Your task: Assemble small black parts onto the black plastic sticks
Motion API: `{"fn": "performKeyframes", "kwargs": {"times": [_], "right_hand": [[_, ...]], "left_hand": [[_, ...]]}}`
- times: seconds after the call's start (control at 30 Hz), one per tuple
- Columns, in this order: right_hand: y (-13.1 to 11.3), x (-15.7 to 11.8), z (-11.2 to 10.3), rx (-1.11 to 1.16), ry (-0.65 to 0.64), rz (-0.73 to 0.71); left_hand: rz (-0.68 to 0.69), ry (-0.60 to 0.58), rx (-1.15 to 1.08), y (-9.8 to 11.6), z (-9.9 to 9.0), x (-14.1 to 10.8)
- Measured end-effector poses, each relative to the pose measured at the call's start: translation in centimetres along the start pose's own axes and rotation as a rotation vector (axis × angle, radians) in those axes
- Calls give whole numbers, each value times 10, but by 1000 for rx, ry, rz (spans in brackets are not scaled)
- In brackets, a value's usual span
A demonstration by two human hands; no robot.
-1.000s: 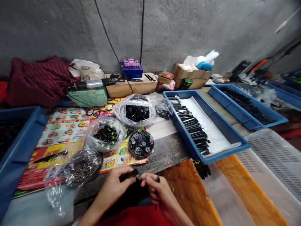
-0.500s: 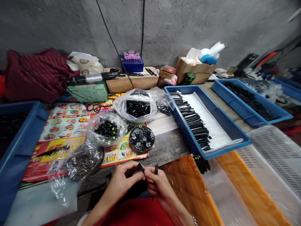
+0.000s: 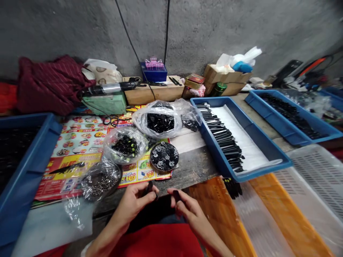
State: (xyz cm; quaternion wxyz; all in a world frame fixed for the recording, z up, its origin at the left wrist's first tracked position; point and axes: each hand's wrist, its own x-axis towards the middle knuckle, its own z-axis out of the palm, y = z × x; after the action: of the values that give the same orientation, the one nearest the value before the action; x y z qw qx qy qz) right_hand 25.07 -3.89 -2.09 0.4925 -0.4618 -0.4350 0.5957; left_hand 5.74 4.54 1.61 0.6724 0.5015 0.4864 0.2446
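Note:
My left hand [image 3: 137,198] pinches a small black piece [image 3: 148,189] between thumb and fingers, near the table's front edge. To its right, my right hand [image 3: 187,205] is closed on another black piece [image 3: 176,195]; its fingers are slightly blurred. The two hands are apart, above my red-clothed lap. Just beyond them sits a round dish [image 3: 164,156] of black and grey button-like discs. Behind the left hand are a plastic-lined bowl of small metal parts [image 3: 99,184] and a bag of black pieces with green dots [image 3: 125,145].
A blue tray [image 3: 268,151] holds a row of black strips on white sheeting. Another blue tray [image 3: 297,119] is farther right, and a blue bin [image 3: 34,157] stands left. An open plastic bag [image 3: 139,119] holds black parts. Orange boards [image 3: 214,210] lie at the right front.
My hands have moved apart, where before their fingertips met around black pieces. The view has shifted slightly, moving the table's contents rightward in the picture.

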Motion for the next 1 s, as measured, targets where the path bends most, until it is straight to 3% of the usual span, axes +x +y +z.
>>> {"fn": "performKeyframes", "kwargs": {"times": [0.1,0.17,0.23,0.37,0.77,1.0], "right_hand": [[-5,-8,-10,-559,-171,-380],[-8,-9,-13,-760,-272,-580],[-11,-10,-13,-865,-328,-663],[-16,-9,-12,-938,-379,-694],[-13,-9,-15,-949,-486,-668],[-15,-11,-14,-928,-460,-679]], "left_hand": [[29,-82,159,1,-3,-3],[48,-117,221,2,-2,-6],[29,-141,243,2,-1,-9],[-40,-190,237,0,3,-14],[-60,-247,105,4,5,-16],[-92,-283,86,0,2,-15]]}}
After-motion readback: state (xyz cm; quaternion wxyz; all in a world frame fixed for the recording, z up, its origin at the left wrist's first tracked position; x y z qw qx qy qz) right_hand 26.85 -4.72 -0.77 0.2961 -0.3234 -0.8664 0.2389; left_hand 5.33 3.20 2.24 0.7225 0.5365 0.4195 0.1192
